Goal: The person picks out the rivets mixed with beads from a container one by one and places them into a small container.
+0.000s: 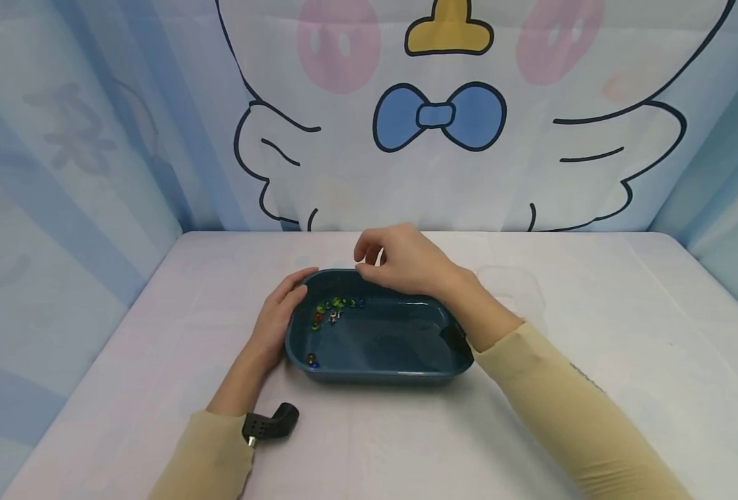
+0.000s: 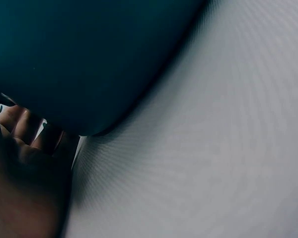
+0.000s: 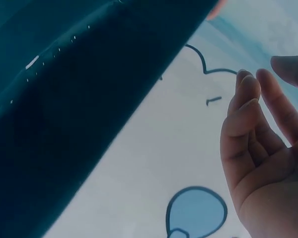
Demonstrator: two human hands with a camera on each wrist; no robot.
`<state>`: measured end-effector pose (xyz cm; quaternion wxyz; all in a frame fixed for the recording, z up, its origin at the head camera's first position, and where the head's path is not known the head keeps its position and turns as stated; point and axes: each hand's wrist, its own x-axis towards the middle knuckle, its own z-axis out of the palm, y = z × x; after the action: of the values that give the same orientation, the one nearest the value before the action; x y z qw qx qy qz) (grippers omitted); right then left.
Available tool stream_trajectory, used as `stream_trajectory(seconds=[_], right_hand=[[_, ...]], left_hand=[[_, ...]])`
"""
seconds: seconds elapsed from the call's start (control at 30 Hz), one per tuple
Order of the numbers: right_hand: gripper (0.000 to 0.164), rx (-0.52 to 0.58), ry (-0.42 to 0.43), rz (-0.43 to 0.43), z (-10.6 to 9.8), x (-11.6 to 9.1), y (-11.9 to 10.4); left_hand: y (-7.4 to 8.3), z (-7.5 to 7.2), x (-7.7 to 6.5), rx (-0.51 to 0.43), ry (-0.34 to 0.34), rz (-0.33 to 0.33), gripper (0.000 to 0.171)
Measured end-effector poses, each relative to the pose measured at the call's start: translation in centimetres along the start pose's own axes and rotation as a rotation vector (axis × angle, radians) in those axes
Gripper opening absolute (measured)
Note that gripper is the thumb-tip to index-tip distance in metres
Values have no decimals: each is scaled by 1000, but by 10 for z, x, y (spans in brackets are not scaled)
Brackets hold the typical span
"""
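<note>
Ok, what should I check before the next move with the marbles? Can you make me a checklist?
1. Left grip holding the edge of the dark blue tray: ok.
2. Marbles inside the tray: ok, all the visible ones are.
3. Marbles together in one bunch: not ok, two marbles sit apart in the near left corner.
4. Right grip free: ok, no marble shows in it.
5. Tray level on the table: cannot tell.

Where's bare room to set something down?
Table: left of the left sleeve; right of the right sleeve; in front of the tray, right of the black wrist device. Tray's middle, too. Crowded: tray's left end (beads, left hand); faint clear item beside right forearm.
</note>
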<state>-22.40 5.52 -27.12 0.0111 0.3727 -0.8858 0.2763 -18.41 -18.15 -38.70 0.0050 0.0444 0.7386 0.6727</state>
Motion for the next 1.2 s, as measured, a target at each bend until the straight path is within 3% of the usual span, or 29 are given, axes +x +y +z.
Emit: stream_trajectory(seconds=[1.2], right_hand=[[11, -30, -203, -56, 37, 19, 1]], left_hand=[[1, -1, 1, 18, 0, -4, 43]])
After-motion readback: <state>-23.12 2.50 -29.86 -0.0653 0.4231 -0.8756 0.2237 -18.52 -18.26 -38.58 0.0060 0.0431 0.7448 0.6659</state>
